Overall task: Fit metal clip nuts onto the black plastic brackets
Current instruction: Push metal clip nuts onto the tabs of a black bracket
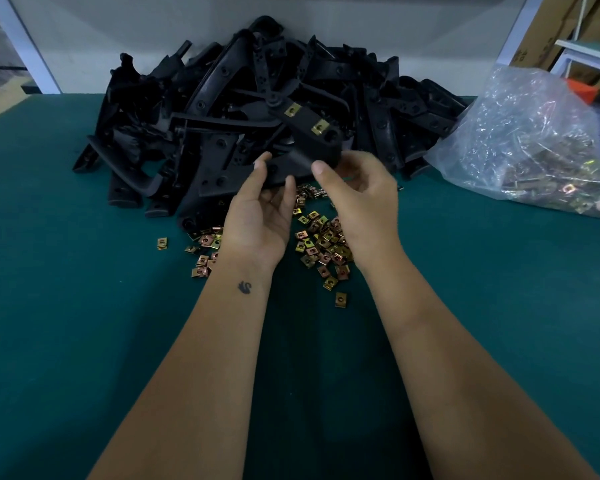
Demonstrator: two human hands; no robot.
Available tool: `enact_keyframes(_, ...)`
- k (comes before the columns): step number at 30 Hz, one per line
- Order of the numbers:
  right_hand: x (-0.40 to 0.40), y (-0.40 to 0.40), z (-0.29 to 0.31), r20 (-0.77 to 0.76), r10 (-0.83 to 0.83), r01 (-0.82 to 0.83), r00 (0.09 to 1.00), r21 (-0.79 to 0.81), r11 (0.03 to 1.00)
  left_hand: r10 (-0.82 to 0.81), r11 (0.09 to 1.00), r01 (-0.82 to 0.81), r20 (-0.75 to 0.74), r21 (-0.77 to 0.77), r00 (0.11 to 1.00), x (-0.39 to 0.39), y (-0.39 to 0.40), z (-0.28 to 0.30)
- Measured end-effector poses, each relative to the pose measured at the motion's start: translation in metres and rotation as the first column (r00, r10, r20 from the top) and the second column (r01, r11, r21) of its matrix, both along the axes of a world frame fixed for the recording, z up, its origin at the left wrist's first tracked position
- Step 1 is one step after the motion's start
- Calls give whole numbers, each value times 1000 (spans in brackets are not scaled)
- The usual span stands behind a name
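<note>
I hold one black plastic bracket (pixel 309 147) above the green mat, in front of the pile. Two brass-coloured clip nuts (pixel 292 109) (pixel 319 127) sit fitted on its raised far end. My left hand (pixel 260 209) is palm up and pinches the bracket's near left edge between thumb and fingers. My right hand (pixel 364 202) grips the near right end, its thumb on top and its curled fingers behind. Loose clip nuts (pixel 323 244) lie scattered on the mat beneath both hands. A big heap of black brackets (pixel 205 109) lies behind.
A clear plastic bag (pixel 534 140) holding more clip nuts lies at the right on the green mat (pixel 66 306). A white wall panel stands behind the heap. Cardboard boxes and a shelf are at the far right.
</note>
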State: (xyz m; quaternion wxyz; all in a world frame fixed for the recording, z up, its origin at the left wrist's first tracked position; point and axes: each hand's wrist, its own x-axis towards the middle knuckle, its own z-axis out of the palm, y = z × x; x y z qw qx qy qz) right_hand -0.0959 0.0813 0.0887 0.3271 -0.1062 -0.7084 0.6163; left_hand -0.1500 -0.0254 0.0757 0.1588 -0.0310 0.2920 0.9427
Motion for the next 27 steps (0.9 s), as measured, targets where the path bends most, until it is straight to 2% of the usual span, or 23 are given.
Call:
enact_keyframes(3,-1,-1,-4,52,110,-107,993,-60,992,-17,996,15,-26,-84,1000,1,3,-1)
enact_keyframes(7,-1,3,-5,62,101,-92,993,-136,987,-78,975,65,-53,-214,996,3,5,-1)
enact_keyframes(10,3,4,-2,43,74,-59,996,-280,958,-92,961,71,-64,-269,994,6,5,1)
enact_keyframes(14,14,3,3,-43,83,-92,996,-575,813,-56,957,42,-41,-286,998,19,20,9)
enact_keyframes(17,25,6,12,-98,60,-112,993,-703,702,-91,934,66,-53,-351,994,42,47,21)
enact_keyframes(22,56,33,16,-22,-160,94,987,-728,679,-135,867,129,23,-481,991,89,98,37)
enact_keyframes(27,113,79,15,90,-387,322,918,-740,590,-312,774,248,-10,-583,950,141,149,37)
